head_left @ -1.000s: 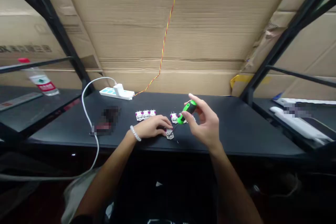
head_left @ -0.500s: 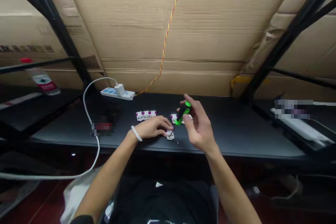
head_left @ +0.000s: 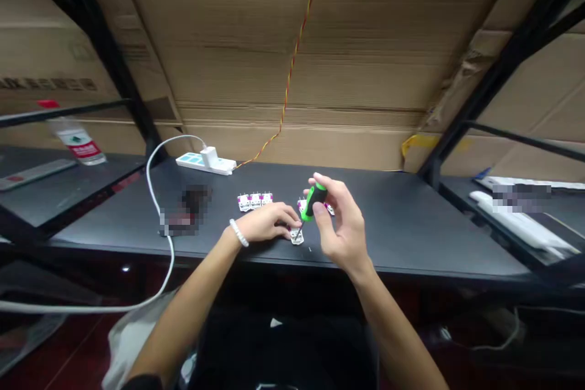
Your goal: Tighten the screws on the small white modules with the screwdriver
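- A dark worktop (head_left: 411, 231) runs across in front of me, with a cardboard wall (head_left: 375, 61) at its far side.
- The right hand (head_left: 340, 219) has its grip closed around a green-and-black screwdriver (head_left: 314, 202), which leans with its handle to the far right and its tip down at a small white block (head_left: 297, 236).
- That block lies near the worktop's front edge, in the middle; the left hand's (head_left: 269, 221) grip is narrow, finger and thumb holding the block at its left side.
- A bracelet (head_left: 239, 233) circles the left wrist.
- Three similar blocks (head_left: 255, 201) stand in a row, just beyond the left hand.
- More blocks (head_left: 301, 204) sit beyond the screwdriver, partly hidden by it and the right hand.
- Far left, a white power strip (head_left: 192, 160) carries a plug (head_left: 209, 156) and its white cable (head_left: 153, 189).
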The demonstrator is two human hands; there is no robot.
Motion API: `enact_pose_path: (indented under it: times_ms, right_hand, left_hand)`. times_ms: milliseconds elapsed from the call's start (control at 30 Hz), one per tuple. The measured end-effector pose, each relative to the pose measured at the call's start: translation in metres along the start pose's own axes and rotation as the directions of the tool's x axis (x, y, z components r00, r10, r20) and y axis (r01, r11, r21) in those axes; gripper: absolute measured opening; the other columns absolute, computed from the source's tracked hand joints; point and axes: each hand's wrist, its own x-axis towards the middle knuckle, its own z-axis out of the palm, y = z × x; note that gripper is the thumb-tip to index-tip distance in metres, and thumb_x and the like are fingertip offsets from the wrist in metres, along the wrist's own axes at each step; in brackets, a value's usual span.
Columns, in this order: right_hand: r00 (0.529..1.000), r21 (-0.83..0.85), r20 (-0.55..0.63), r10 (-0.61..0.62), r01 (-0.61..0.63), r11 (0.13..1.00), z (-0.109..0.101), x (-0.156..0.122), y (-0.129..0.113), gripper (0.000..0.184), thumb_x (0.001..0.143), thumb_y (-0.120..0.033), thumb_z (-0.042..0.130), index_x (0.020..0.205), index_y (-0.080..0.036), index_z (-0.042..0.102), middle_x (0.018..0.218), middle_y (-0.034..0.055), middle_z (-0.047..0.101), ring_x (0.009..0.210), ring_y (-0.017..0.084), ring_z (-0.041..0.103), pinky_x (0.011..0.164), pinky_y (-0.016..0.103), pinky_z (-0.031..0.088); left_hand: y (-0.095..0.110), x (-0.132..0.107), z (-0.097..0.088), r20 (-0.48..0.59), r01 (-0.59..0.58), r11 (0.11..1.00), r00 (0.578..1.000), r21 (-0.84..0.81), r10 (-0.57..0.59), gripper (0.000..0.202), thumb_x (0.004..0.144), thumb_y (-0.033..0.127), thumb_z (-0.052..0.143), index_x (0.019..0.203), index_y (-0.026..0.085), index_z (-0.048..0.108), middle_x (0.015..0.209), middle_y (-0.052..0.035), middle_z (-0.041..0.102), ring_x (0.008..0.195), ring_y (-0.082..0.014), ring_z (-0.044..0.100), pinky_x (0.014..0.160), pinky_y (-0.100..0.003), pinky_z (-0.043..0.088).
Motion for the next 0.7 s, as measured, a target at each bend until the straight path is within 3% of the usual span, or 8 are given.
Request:
enact_pose_path:
  times_ms: [100, 167, 367, 433, 567, 633, 700]
  right_hand:
    - [0.993, -0.101, -0.116, -0.026, 0.014, 0.995, -0.001, 0.001, 0.001, 0.046, 0.094, -0.026, 0.079, 0.138, -0.033, 0.070, 0.127, 0.0084, 0.064, 0.110, 0.024, 0.069, 0.090, 0.042, 0.065]
    - [0.989, -0.099, -0.147, -0.010, -0.005, 0.995, -0.002, 0.002, 0.001, 0.043, 0.094, -0.025, 0.079, 0.136, -0.035, 0.072, 0.123, 0.0071, 0.065, 0.109, 0.024, 0.070, 0.092, 0.042, 0.065]
    - [0.992, 0.020, 0.091, 0.088, -0.090, 0.996, -0.010, 0.003, -0.003, 0.054, 0.108, -0.023, 0.052, 0.161, -0.036, 0.048, 0.140, 0.0097, 0.065, 0.121, 0.026, 0.071, 0.103, 0.049, 0.063]
    - [0.994, -0.053, 0.076, 0.076, -0.073, 0.996, -0.011, 0.005, -0.005, 0.051, 0.105, -0.026, 0.057, 0.156, -0.032, 0.051, 0.135, 0.0104, 0.065, 0.116, 0.026, 0.071, 0.100, 0.049, 0.063]
    - [0.993, -0.198, -0.117, -0.008, -0.015, 0.980, -0.011, 0.008, -0.003, 0.039, 0.095, -0.031, 0.079, 0.132, -0.028, 0.071, 0.121, 0.0089, 0.065, 0.103, 0.024, 0.068, 0.086, 0.040, 0.063]
    - [0.995, -0.165, -0.101, 0.000, -0.016, 0.986, -0.011, 0.007, -0.002, 0.040, 0.099, -0.029, 0.073, 0.139, -0.030, 0.069, 0.123, 0.0092, 0.066, 0.107, 0.024, 0.069, 0.090, 0.041, 0.064]
    - [1.000, -0.071, 0.006, 0.026, -0.026, 0.997, -0.012, 0.005, -0.002, 0.049, 0.107, -0.027, 0.059, 0.156, -0.033, 0.056, 0.133, 0.0102, 0.067, 0.114, 0.024, 0.071, 0.097, 0.045, 0.064]
  left_hand:
    - [0.000, 0.000, 0.001, -0.028, 0.010, 1.000, 1.000, -0.013, -0.010, 0.019, 0.090, 0.015, 0.086, 0.108, 0.022, 0.086, 0.120, -0.0076, 0.081, 0.115, -0.0236, 0.074, 0.106, -0.034, 0.054]
    - [-0.001, 0.000, 0.002, -0.024, 0.003, 1.000, 1.000, -0.017, -0.004, 0.019, 0.090, 0.015, 0.086, 0.108, 0.022, 0.087, 0.121, -0.0080, 0.081, 0.117, -0.0238, 0.073, 0.107, -0.034, 0.054]
    - [-0.003, 0.001, 0.000, -0.001, -0.013, 1.000, 1.000, -0.023, 0.013, 0.017, 0.093, 0.019, 0.084, 0.109, 0.022, 0.087, 0.120, -0.0090, 0.081, 0.115, -0.0239, 0.074, 0.107, -0.035, 0.054]
    - [-0.002, 0.000, 0.000, -0.001, -0.016, 0.999, 1.000, -0.033, 0.016, 0.018, 0.093, 0.018, 0.084, 0.110, 0.022, 0.087, 0.121, -0.0089, 0.081, 0.115, -0.0238, 0.074, 0.106, -0.035, 0.054]
    - [-0.002, 0.000, 0.001, -0.006, -0.015, 0.999, 1.000, -0.034, 0.015, 0.021, 0.091, 0.015, 0.085, 0.111, 0.022, 0.086, 0.121, -0.0092, 0.081, 0.116, -0.0237, 0.074, 0.106, -0.033, 0.054]
    - [-0.002, 0.001, 0.000, 0.005, -0.017, 0.999, 1.000, -0.032, 0.017, 0.021, 0.092, 0.015, 0.085, 0.112, 0.021, 0.086, 0.122, -0.0094, 0.081, 0.116, -0.0234, 0.074, 0.106, -0.033, 0.054]
    - [-0.001, 0.001, 0.000, 0.014, -0.017, 0.999, 1.000, -0.029, 0.017, 0.021, 0.092, 0.015, 0.084, 0.112, 0.022, 0.086, 0.123, -0.0091, 0.081, 0.116, -0.0231, 0.074, 0.106, -0.034, 0.054]
